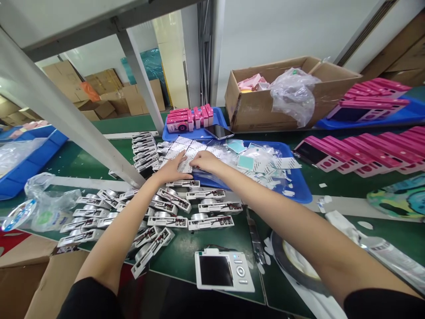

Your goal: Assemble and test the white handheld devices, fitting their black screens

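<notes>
Both hands reach over white printed label sheets (187,145) at the left part of a blue tray (300,188). My left hand (173,170) lies on the sheets with its fingers spread. Beside it, my right hand (205,161) has its fingertips pinched together at a sheet's edge; whatever they hold is too small to make out. Clear plastic and teal squares (246,162) lie in the tray, right of my hands. A white camera (224,270) with a dark screen rests at the table's front edge, below both hands.
Several white camera bodies (211,222) cover the table's left and middle. Pink cameras (315,153) stand in rows at right; more pink ones (179,122) sit in a small tray behind, beside a phone (219,131). A cardboard box (252,106) stands behind; a tape roll (299,266) lies front right.
</notes>
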A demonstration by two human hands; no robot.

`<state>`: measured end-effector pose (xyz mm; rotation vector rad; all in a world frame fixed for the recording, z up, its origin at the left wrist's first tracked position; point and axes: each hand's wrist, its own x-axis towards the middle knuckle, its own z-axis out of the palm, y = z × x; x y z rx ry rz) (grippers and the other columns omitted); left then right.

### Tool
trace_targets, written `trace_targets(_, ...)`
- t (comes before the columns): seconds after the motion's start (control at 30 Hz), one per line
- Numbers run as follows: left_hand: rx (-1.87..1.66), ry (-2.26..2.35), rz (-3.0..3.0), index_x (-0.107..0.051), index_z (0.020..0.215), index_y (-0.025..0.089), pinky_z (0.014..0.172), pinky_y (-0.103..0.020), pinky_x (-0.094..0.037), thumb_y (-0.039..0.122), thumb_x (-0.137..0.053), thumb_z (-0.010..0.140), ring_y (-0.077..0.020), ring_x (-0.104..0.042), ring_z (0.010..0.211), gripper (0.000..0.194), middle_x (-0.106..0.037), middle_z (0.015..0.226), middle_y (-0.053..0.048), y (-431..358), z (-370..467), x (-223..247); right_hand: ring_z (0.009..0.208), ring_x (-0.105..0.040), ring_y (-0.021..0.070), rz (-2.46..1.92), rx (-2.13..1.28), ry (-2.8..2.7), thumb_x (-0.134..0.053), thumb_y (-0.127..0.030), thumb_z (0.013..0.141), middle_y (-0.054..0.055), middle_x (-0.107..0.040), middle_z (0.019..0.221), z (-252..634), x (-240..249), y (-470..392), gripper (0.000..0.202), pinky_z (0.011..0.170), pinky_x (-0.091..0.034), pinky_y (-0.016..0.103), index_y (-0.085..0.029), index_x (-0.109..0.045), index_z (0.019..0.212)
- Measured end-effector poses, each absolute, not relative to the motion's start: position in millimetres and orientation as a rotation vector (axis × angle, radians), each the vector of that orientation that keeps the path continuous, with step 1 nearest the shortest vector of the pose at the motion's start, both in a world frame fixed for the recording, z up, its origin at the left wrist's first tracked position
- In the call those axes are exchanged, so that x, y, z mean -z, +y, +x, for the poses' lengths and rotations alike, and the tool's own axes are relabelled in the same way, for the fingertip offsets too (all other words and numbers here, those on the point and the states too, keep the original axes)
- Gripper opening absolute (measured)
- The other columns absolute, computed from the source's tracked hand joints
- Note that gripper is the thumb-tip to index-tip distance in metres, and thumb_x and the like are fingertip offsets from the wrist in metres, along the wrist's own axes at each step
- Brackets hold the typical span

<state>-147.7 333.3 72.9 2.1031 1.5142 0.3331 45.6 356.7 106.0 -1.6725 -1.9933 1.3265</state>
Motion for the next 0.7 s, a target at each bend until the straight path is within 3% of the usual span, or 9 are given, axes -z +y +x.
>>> trace_targets(0.23,-0.416,1.44,2.009,-0.055,0.15,0.023,0.123,-0.068,-0.04,0.04,-0.073,0.099,-0.0381,-0.047,0.15,0.057,-0.047,0.165,-0.014,333,-149,-68,0.112,-0.07,0.0239,-1.643,-1.333,-1.965,-0.07,-0.043,0.102,0.01,-0.068,0.13,42,-118,353,0.039,0.095,-0.063,0.045,-0.017,-0.066,0.13)
trace_targets(0.43,-0.503,1.358,1.97,-0.053,0.153,0.024,0.127,-0.071,-0.032,0.04,-0.076,0.097,-0.0408,-0.038,0.157,0.063,-0.038,0.171,-0.014,333,-150,-65,0.11,-0.07,0.0233,-1.639,-1.387,-1.94,-0.069,-0.043,0.102,0.01,-0.068,0.129,33,-129,365,0.039,0.094,-0.063,0.044,-0.017,-0.066,0.13)
trace_targets(0.7,-0.573,1.367,1.995,-0.056,0.149,0.022,0.121,-0.066,-0.043,0.04,-0.073,0.099,-0.0373,-0.05,0.148,0.055,-0.049,0.163,-0.014,337,-152,-61,0.108,-0.07,0.0225,-1.644,-1.522,-1.891,-0.071,-0.041,0.101,0.011,-0.069,0.127,22,-152,380,0.039,0.092,-0.063,0.042,-0.014,-0.066,0.13)
